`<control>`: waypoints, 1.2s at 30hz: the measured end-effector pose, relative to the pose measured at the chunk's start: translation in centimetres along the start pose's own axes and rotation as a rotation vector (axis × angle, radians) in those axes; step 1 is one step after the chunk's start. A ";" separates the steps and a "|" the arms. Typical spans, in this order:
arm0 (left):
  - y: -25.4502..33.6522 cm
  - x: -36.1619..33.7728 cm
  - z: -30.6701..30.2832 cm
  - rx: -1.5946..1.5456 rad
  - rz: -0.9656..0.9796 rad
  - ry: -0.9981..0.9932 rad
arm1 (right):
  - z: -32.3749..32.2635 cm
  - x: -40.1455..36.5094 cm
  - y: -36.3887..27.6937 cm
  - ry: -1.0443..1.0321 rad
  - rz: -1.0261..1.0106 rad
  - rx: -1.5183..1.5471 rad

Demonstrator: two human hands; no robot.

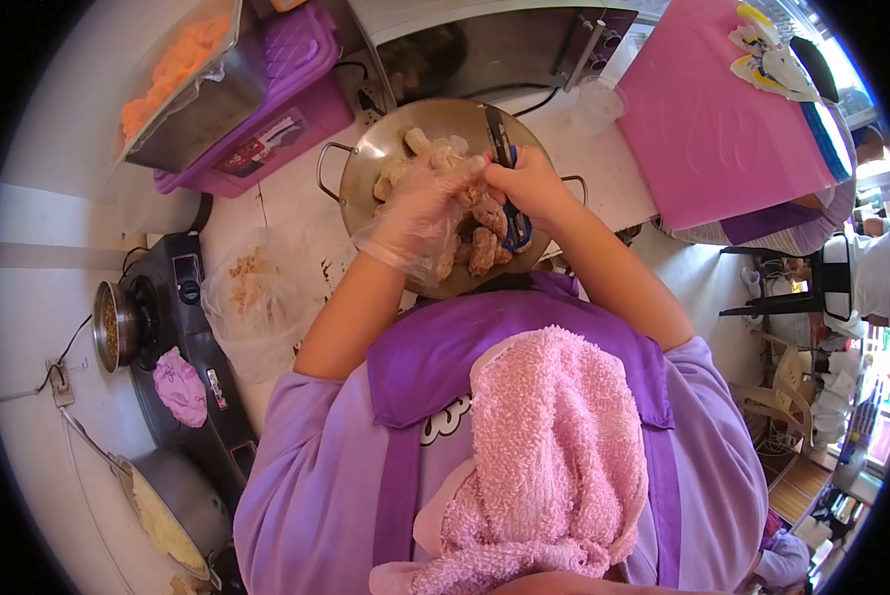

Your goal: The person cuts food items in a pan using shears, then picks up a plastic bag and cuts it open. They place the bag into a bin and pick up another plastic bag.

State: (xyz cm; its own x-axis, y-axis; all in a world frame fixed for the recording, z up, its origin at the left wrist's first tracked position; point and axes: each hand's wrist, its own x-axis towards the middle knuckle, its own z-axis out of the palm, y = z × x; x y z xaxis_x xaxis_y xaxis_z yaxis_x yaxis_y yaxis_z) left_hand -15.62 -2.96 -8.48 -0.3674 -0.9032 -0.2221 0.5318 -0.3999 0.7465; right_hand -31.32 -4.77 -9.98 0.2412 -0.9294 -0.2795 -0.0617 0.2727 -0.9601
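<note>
A wide metal pan (pixel 366 159) with two side handles holds pale pieces (pixel 393 177) at its left and browned pieces of food (pixel 485 250) nearer the body. My left hand (pixel 427 203), in a clear plastic glove, is over the pan with its fingers closed around a food piece. My right hand (pixel 532 183) is bare and closed on the blue and black handles of a tool (pixel 502 139). Its dark upper part points away from me; its lower end lies by the browned pieces. The two hands nearly touch, and the fingertips partly hide the held piece.
A plastic bag (pixel 256 307) with crumbs lies left of the pan. Further left stand a black stove (pixel 192 337) and a pot (pixel 118 322). Purple bin (pixel 306 139), oven (pixel 485 59), pink container (pixel 728 129) and clear cup (pixel 598 104) surround the pan's far side.
</note>
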 end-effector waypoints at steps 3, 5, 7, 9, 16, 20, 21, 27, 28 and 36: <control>-0.5 0.8 -0.8 -0.012 0.076 -0.010 | 0.3 -0.3 -0.3 0.124 -0.003 -0.234; -0.8 1.2 -1.7 0.083 0.107 -0.023 | 0.4 -0.4 -0.3 0.129 -0.018 -0.253; -0.8 1.2 -1.8 0.178 0.138 -0.035 | 0.4 -0.4 -0.2 0.134 -0.033 -0.273; -0.9 1.2 -1.5 0.361 0.182 0.069 | 0.6 -0.2 0.0 0.187 -0.009 -0.437; -1.5 1.7 -2.7 0.473 0.264 0.141 | 1.3 -1.0 0.4 0.089 -0.129 -0.232; -1.5 1.6 -3.7 0.355 0.190 0.133 | 1.2 -1.0 0.9 0.098 -0.210 -0.244; -1.3 1.6 -3.6 0.292 0.154 0.108 | 1.2 -1.0 0.8 0.106 -0.270 -0.348; -1.1 1.1 -2.7 0.267 0.208 0.058 | 1.9 -2.0 -1.0 0.160 -0.262 -0.605; -0.9 0.9 -2.4 0.267 0.208 0.058 | 1.9 -2.0 -0.9 0.160 -0.262 -0.605; -0.1 0.0 -1.7 0.828 0.134 0.215 | 1.7 -1.1 -0.1 0.222 -0.245 -0.756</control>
State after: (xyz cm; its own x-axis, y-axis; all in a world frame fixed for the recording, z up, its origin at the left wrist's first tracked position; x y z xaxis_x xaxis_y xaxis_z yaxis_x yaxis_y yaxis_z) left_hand -14.38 -3.15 -9.56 -0.1449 -0.9779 -0.1510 -0.1976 -0.1209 0.9728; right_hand -29.88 -3.35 -9.61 0.1407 -0.9899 0.0194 -0.6868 -0.1117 -0.7182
